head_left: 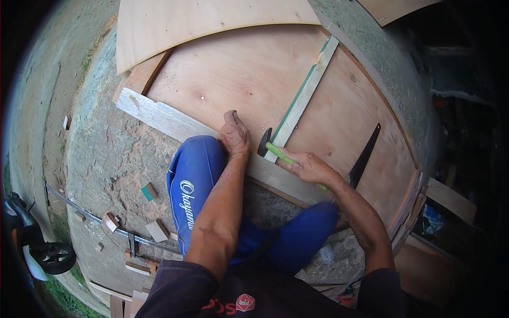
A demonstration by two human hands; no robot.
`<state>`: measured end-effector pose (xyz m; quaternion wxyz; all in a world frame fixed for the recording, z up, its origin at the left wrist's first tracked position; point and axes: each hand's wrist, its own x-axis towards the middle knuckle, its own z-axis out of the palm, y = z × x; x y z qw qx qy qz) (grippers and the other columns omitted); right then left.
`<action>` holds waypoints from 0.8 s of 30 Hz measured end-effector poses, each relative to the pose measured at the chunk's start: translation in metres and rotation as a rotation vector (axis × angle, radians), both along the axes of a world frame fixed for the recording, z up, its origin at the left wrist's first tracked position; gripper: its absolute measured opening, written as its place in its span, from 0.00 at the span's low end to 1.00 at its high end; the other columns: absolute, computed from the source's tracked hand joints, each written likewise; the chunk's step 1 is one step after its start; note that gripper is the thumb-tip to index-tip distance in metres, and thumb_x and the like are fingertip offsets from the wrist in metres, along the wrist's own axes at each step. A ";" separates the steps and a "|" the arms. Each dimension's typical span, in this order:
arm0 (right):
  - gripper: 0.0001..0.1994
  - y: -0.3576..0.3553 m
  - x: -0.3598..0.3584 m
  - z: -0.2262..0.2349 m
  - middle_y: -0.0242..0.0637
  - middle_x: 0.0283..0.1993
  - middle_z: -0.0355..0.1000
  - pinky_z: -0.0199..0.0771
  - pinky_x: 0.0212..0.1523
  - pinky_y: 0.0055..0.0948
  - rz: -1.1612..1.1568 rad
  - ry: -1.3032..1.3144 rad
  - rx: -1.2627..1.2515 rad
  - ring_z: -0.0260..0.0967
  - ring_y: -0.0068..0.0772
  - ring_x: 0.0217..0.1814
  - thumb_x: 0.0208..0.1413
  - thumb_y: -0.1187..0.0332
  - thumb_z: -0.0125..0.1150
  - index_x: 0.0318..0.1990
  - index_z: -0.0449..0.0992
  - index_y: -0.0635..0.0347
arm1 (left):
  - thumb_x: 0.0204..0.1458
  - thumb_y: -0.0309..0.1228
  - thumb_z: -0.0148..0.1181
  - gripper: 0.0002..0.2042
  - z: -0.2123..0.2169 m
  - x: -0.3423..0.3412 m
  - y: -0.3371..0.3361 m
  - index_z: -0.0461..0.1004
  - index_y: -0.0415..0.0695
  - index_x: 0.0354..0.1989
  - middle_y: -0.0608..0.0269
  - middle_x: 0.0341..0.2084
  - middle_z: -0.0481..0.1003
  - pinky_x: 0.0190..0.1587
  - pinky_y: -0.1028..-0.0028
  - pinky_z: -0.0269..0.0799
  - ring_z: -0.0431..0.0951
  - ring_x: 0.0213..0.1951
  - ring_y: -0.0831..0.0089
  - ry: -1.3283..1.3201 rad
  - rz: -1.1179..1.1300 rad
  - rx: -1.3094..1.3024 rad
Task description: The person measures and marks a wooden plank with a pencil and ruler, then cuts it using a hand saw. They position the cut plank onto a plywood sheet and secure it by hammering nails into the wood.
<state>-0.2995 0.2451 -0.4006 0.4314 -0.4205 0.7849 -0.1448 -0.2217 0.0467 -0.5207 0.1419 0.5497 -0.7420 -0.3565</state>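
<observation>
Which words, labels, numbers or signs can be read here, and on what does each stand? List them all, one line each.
White lettering on the blue trouser leg: legible, wording not copied out here.
Red lettering on the dark shirt: only partly visible, not copied out.
Red emblem beside it: its pale markings are too small to read.
Green-handled hammer and black saw: no readable text.

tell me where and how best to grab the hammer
Probably best by its green handle, back from the dark head, coming in from the right: the head sits at the left end, while the slim handle slants down and right, away from it. The right hand wraps the handle this way.
</observation>
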 end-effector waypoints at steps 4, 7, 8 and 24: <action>0.28 -0.004 0.008 0.040 0.37 0.29 0.70 0.74 0.35 0.30 -0.618 -0.355 0.069 0.68 0.25 0.29 0.66 0.67 0.49 0.73 0.55 0.53 | 0.66 0.43 0.45 0.11 0.000 0.007 0.007 0.72 0.54 0.47 0.49 0.26 0.80 0.34 0.50 0.72 0.81 0.31 0.45 -0.108 -0.216 -0.096; 0.28 0.038 0.035 0.031 0.33 0.26 0.65 0.71 0.32 0.28 -0.852 -0.182 -0.133 0.63 0.21 0.27 0.65 0.68 0.49 0.73 0.57 0.52 | 0.66 0.43 0.44 0.12 -0.004 0.007 0.032 0.72 0.54 0.48 0.48 0.26 0.80 0.36 0.50 0.72 0.81 0.32 0.45 -0.152 -0.657 -0.168; 0.28 0.054 0.038 0.029 0.33 0.26 0.65 0.71 0.32 0.28 -0.878 -0.207 -0.071 0.63 0.21 0.26 0.65 0.68 0.50 0.73 0.57 0.52 | 0.67 0.43 0.42 0.14 0.002 0.002 0.032 0.72 0.53 0.48 0.45 0.28 0.80 0.38 0.50 0.73 0.81 0.33 0.45 -0.194 -0.610 -0.127; 0.30 0.100 0.038 -0.010 0.53 0.40 0.76 0.73 0.44 0.34 -1.028 -0.147 -0.174 0.75 0.42 0.38 0.62 0.70 0.53 0.72 0.56 0.52 | 0.62 0.34 0.44 0.16 0.002 -0.005 0.032 0.59 0.56 0.59 0.44 0.28 0.80 0.38 0.52 0.74 0.82 0.33 0.46 -0.496 -1.108 -0.201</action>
